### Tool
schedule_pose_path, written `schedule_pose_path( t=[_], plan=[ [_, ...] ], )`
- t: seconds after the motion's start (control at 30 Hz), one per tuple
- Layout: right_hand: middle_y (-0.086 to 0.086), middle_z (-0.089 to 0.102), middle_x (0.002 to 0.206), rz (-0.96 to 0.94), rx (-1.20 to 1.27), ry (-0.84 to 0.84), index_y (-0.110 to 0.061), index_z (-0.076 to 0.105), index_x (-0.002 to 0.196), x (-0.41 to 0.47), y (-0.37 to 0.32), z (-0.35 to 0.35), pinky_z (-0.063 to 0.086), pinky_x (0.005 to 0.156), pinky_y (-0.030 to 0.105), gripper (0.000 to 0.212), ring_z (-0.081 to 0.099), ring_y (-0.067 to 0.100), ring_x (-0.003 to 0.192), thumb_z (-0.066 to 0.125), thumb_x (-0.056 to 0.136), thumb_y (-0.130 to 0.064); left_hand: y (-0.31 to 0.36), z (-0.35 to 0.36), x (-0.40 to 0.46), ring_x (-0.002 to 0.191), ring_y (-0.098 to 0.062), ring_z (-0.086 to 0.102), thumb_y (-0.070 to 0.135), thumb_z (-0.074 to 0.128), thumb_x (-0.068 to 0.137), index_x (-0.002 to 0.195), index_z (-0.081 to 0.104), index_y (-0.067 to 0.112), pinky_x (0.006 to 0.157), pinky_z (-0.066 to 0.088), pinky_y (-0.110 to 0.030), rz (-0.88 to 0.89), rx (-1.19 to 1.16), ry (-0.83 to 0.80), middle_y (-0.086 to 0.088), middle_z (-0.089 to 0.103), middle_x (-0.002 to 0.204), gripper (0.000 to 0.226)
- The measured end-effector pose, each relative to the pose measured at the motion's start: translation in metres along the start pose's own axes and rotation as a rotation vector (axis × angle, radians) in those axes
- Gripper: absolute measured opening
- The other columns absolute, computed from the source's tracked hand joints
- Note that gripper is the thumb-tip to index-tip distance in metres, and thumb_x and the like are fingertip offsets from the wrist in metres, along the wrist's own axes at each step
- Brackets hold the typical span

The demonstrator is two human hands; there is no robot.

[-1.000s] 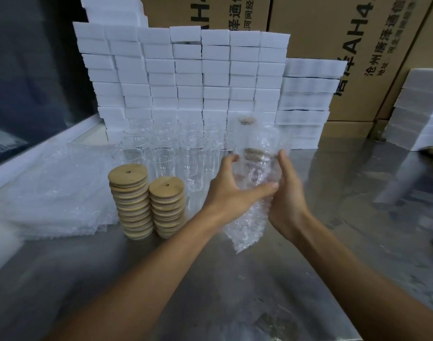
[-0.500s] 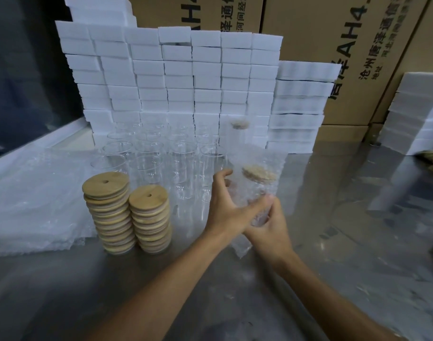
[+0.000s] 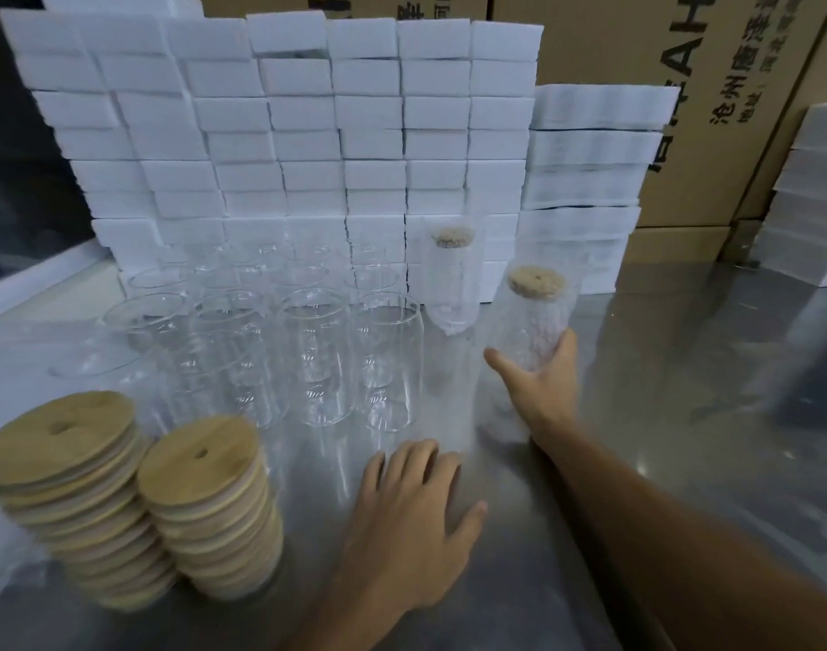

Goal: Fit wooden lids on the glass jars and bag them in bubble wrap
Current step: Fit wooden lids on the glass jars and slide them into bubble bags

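the right hand (image 3: 540, 382) sits right of centre in the frame, its thumb out to the left and its fingers curled round the lower part of a wrapped jar (image 3: 536, 317). the jar stands upright in a bubble wrap sleeve, with a wooden lid (image 3: 536, 280) fitted on top, so the hand grips it low down while the lid end rises clear above the fingers. the base of the jar is hidden by the hand, and i cannot tell if it touches the table (image 3: 684, 439). the right forearm runs up from the lower right corner.

the left hand (image 3: 414, 519) lies in the lower middle of the frame, palm down over the steel, fingers loosely spread and pointing up the frame, holding nothing. it is just below the front row of bare glass jars (image 3: 308, 350), which fill the centre left without lids.

a second wrapped jar (image 3: 451, 279) with its lid on stands just up and left of the held one, near it but apart. two stacks of wooden lids (image 3: 120, 500) stand at lower left. white foam blocks (image 3: 280, 119) are piled across the top, with cardboard boxes (image 3: 740, 86) behind at upper right.
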State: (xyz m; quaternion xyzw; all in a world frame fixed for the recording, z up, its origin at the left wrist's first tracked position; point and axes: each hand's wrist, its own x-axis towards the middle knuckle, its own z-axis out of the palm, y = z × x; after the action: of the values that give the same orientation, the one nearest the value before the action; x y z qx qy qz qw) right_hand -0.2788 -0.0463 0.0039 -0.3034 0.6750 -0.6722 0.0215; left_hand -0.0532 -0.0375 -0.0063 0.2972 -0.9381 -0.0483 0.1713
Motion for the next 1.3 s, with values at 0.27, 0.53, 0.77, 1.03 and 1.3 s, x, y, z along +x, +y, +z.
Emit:
schedule_pose_path(
  t=[0.27, 0.53, 0.77, 1.03, 1.3],
  plan=[
    [0.008, 0.037, 0.149, -0.003, -0.08, 0.078, -0.016, 0.033, 0.152, 0.087, 0.032, 0.042, 0.029, 0.105, 0.025, 0.095, 0.038, 0.023, 0.138, 0.087, 0.075, -0.033, 0.008, 0.003, 0.006, 0.105, -0.02, 0.068, 0.06, 0.042, 0.07, 0.096, 0.074, 0.028, 0.095, 0.044, -0.045, -0.026, 0.065, 0.054, 0.002, 0.07, 0.11, 0.053],
    [0.007, 0.041, 0.156, 0.04, -0.219, 0.081, -0.017, 0.028, 0.156, 0.125, 0.047, 0.069, 0.031, 0.119, 0.047, 0.095, 0.037, 0.028, 0.145, 0.08, 0.081, -0.046, 0.005, 0.017, 0.011, 0.097, -0.021, 0.072, 0.062, 0.044, 0.061, 0.087, 0.077, 0.029, 0.087, 0.037, -0.042, 0.014, 0.105, 0.175, -0.001, 0.074, 0.101, 0.053],
    [0.015, 0.031, 0.162, 0.097, -0.298, -0.014, -0.002, 0.024, 0.158, 0.129, 0.049, 0.066, 0.018, 0.121, 0.033, 0.077, 0.025, 0.028, 0.151, 0.064, 0.099, -0.03, 0.005, 0.014, 0.009, 0.1, -0.019, 0.07, 0.062, 0.044, 0.062, 0.089, 0.074, 0.031, 0.087, 0.054, -0.043, 0.014, 0.057, 0.17, 0.003, 0.071, 0.104, 0.051],
    [0.009, 0.047, 0.138, 0.129, -0.313, -0.013, -0.012, 0.049, 0.136, 0.063, 0.025, 0.048, 0.041, 0.094, 0.032, 0.048, 0.054, 0.025, 0.12, 0.065, 0.092, -0.026, 0.006, 0.007, 0.004, 0.11, -0.018, 0.056, 0.062, 0.044, 0.075, 0.101, 0.061, 0.029, 0.098, 0.043, -0.041, -0.032, -0.054, 0.139, 0.007, 0.056, 0.113, 0.045],
    [-0.003, 0.065, 0.098, 0.138, -0.005, -0.255, -0.02, 0.059, 0.114, -0.042, -0.026, 0.042, 0.058, 0.086, 0.051, 0.029, 0.067, 0.021, 0.09, 0.057, 0.089, -0.005, 0.0, -0.003, 0.006, 0.109, -0.02, 0.047, 0.036, 0.071, 0.077, 0.101, 0.048, 0.025, 0.092, 0.044, -0.033, -0.318, -0.483, 0.272, 0.008, 0.024, 0.112, 0.036]
  ],
)
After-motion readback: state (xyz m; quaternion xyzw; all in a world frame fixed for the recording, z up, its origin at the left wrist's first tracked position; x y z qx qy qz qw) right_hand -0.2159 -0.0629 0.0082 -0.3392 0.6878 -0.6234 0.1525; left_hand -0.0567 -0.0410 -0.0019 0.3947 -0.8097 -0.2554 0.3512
